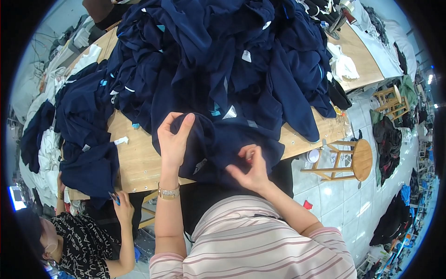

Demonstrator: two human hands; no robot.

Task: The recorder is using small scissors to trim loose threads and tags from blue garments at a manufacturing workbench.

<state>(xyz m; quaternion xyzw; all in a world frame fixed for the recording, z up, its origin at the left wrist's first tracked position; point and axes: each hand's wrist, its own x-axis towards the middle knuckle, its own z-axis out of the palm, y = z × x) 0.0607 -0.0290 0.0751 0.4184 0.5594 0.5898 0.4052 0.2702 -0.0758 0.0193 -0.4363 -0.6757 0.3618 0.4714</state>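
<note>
My left hand (pixel 173 139) grips the edge of a dark navy garment (pixel 223 144), its thumb raised and fingers tucked behind the cloth. The garment spreads over the table's front edge, with a small white label (pixel 200 166) on it. Just right of that label, my right hand (pixel 253 169) is above the cloth, thumb out to the left and the other fingers curled. A small shiny, reddish bit shows among those fingers; what it is I cannot make out. Folds hide the garment's exact shape.
A large heap of navy garments (pixel 200 56) covers the wooden table (pixel 139 162). On the left, a co-worker's hand (pixel 123 207) holds small blue-handled snips (pixel 115 198) by another navy piece (pixel 90 169). To the right stands a wooden stool (pixel 362 159) on white tiles, beside a white tub (pixel 312 155).
</note>
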